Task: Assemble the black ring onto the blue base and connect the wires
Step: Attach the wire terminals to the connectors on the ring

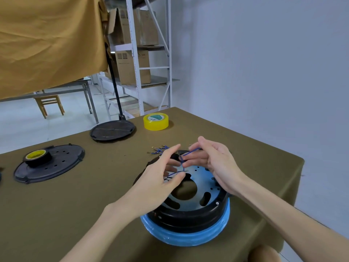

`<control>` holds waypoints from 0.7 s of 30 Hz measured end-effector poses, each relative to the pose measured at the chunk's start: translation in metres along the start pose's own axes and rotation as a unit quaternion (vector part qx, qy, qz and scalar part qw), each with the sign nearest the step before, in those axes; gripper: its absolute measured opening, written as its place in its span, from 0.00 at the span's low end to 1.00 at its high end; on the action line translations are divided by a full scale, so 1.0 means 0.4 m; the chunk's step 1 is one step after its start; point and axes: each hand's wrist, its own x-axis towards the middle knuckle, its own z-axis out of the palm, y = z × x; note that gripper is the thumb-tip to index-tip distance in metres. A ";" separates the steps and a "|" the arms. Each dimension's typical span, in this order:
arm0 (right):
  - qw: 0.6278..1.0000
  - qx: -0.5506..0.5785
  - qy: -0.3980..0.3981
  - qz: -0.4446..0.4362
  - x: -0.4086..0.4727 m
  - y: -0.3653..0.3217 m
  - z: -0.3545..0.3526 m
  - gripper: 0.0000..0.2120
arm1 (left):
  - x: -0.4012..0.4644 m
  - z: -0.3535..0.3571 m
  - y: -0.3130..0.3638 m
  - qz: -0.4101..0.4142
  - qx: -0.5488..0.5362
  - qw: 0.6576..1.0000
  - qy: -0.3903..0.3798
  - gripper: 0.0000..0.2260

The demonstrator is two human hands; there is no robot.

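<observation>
A glossy black plastic ring (188, 214) is seated on top of a round blue base (188, 237), which rests on the olive-green cloth-covered table (75, 205) near its front edge. Inside the ring a blue-grey metal plate with slots (204, 188) is seen. Above it, a thin blue wire (188, 153) is pinched between thumb and fingertips of the right hand (213, 163), while another blue strand (174, 173) is pinched by the left hand (160, 178); the two hands are held close together. More blue wires with metal terminals (159, 149) lie on the cloth just behind the ring. Farther back stand a yellow tape roll (156, 121) and a black mesh disc (113, 130); to the left, a black perforated disc (62, 159) carries a black tape roll with yellow core (37, 157).
</observation>
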 end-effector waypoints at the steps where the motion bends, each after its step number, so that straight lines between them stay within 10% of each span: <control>1: 1.000 0.007 0.003 0.002 0.000 0.000 -0.007 0.19 | -0.003 -0.007 -0.006 -0.012 0.015 1.000 -0.013 0.27; 10: 0.992 0.065 -0.107 0.005 -0.018 0.018 -0.014 0.20 | -0.041 -0.032 -0.021 -0.036 0.108 0.993 -0.033 0.16; 16: 0.994 -0.026 -0.106 -0.029 -0.011 0.024 0.023 0.09 | -0.048 -0.026 -0.003 0.079 0.076 0.991 0.077 0.29; 21: 0.992 -0.034 -0.104 -0.060 -0.017 0.028 0.035 0.08 | -0.012 0.001 0.039 0.144 0.034 0.975 0.167 0.14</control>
